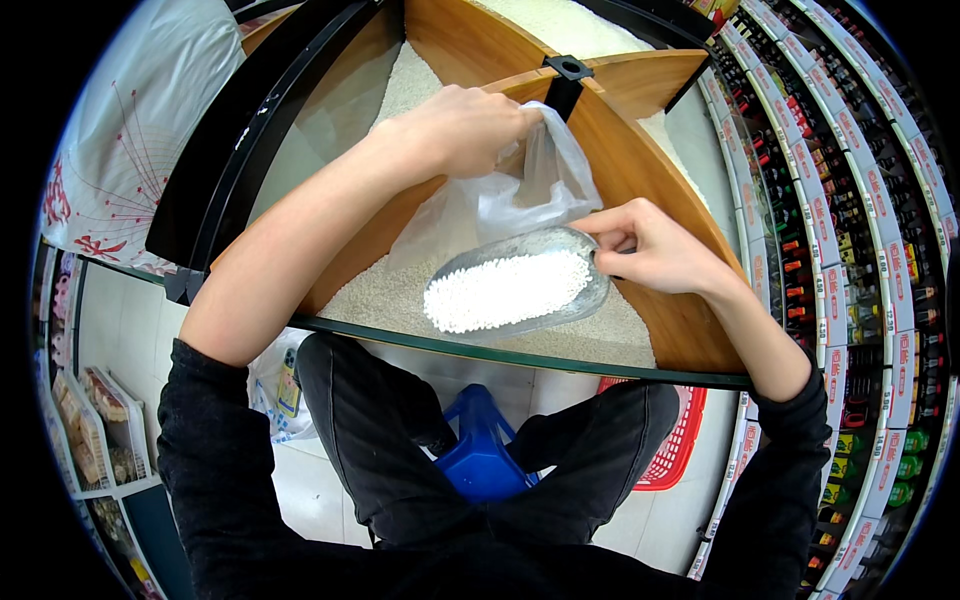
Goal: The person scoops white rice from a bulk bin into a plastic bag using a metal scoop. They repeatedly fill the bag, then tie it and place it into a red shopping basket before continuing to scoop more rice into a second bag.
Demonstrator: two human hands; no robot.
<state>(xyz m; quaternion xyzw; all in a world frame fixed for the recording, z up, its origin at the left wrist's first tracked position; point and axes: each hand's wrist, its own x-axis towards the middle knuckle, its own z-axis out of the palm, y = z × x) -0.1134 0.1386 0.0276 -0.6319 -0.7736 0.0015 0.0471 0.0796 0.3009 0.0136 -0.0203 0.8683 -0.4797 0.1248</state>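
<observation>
A metal scoop (536, 244) heaped with white rice (506, 292) is held by my right hand (649, 247), fingers closed around its right end. My left hand (469, 131) grips the top of a thin translucent plastic bag (536, 206), which hangs open just behind the scoop. Both are above a bin section lined by wooden dividers (637, 187), with a layer of rice grains (382, 304) at its bottom. Whether the bag holds anything cannot be told.
The bin's green front edge (480, 358) runs before my knees. A black post (568, 71) joins the dividers. Shelves of bottles (847, 300) stand at right, a large white printed sack (142, 127) at left. Below are a blue plastic stool (480, 457) and a red basket (679, 442).
</observation>
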